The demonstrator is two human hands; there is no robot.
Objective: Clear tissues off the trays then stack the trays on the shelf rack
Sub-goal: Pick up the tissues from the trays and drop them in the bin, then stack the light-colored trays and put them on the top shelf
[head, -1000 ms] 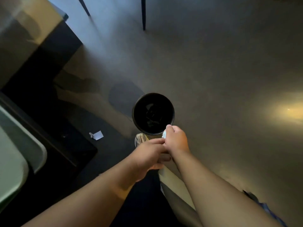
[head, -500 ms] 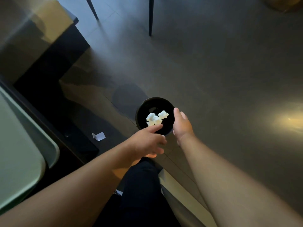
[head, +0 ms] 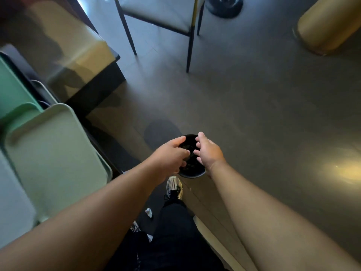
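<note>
A small round black bin [head: 192, 172] stands on the dark floor in front of me. Both my hands hover over its mouth, holding nothing. My left hand [head: 172, 153] has its fingers loosely bent, and my right hand [head: 208, 151] has its fingers spread. Several pale green trays [head: 56, 153] lie overlapping on the table at the left, their visible surfaces bare. A darker green tray [head: 11, 89] sits behind them. A small white tissue scrap [head: 149, 212] lies on the floor near my foot. No tissue shows in the dark bin.
A dark table edge [head: 101, 83] juts out at upper left. A chair with thin black legs [head: 189, 45] stands beyond the bin, a round black base [head: 224, 6] behind it. A tan cylinder [head: 328, 24] is at upper right. My shoe [head: 174, 187] is beside the bin.
The white tissue wad dropped from my hands into the bin and is out of sight now. My head rose and the view widened, bringing the trays, chair and my shoe into view.
</note>
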